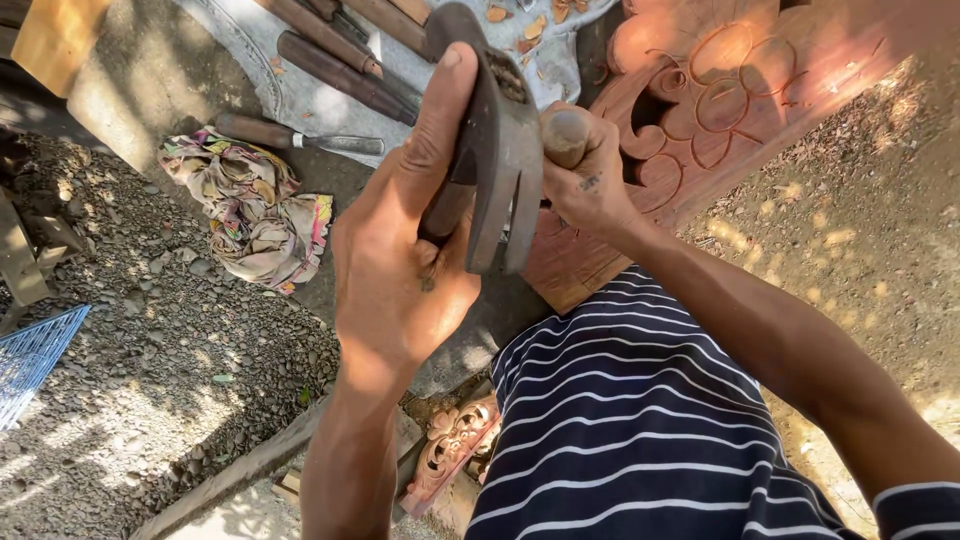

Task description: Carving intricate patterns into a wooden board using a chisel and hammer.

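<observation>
My left hand [400, 270] is closed around the handle of a dark claw hammer [500, 150], with the thumb pressed along the hammer's head. The head is against the rounded wooden butt of a chisel [566, 133]. My right hand [590, 190] grips that chisel just below its top; the blade is hidden behind the hand. Both hands are over the near edge of a reddish wooden panel [720, 90] carved with flower and scroll shapes.
Several wooden-handled chisels [330, 60] lie on a grey cloth at the top. A crumpled patterned rag [250, 210] sits on the concrete slab at left. A small carved wood piece [450, 450] lies below, a blue mesh [30, 350] at far left on gravel.
</observation>
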